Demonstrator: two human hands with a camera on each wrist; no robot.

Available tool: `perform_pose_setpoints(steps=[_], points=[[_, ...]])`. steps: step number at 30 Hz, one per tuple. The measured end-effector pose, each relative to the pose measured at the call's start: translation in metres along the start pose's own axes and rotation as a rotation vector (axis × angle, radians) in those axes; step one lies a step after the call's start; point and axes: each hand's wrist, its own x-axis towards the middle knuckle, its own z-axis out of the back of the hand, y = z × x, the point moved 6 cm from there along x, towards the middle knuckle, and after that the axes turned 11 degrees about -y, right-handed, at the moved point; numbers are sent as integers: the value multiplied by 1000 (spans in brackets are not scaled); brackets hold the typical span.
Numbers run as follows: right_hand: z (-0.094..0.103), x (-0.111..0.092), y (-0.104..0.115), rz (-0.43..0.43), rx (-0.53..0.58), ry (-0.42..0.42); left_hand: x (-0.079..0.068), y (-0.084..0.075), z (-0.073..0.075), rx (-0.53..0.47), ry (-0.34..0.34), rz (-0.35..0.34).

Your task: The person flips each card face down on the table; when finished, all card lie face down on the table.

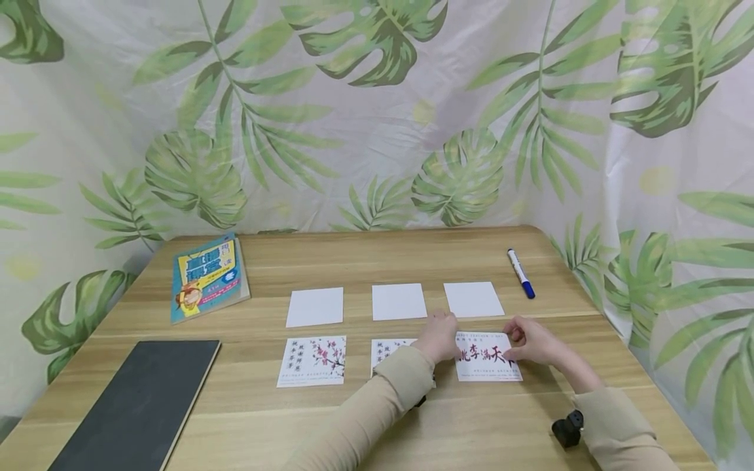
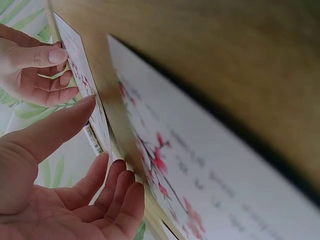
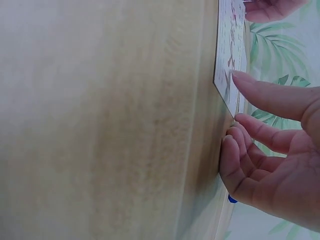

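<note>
A square white greeting card with red Chinese characters lies low over the table at the right of the front row. My left hand holds its left edge, the thumb over the printed face and the index finger at the far corner. At the opposite edge my right hand holds it the same way, its other fingers curled underneath, as the right wrist view shows. A blossom-printed card lies just below my left hand, partly covered by that arm in the head view. Farther left is a matching blossom card.
Three blank white cards, left, middle and right, form a row behind. A blue-capped marker lies at the back right. On the left are a colourful book and a black notebook. A patterned curtain hangs behind the table.
</note>
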Motion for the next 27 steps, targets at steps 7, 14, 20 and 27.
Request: perform_pose_setpoints(steps=[7,14,20,27], points=[[0,-2,0,-11,2,-13,-1,1,0,-96,0,7],[0,-2,1,-16,2,-33,3,3,2,-222,-17,13],[0,-4,2,-56,29,-47,5,2,8,-322,-29,29],[-3,-6,6,-10,114,-29,3,-3,18,-444,-55,25]])
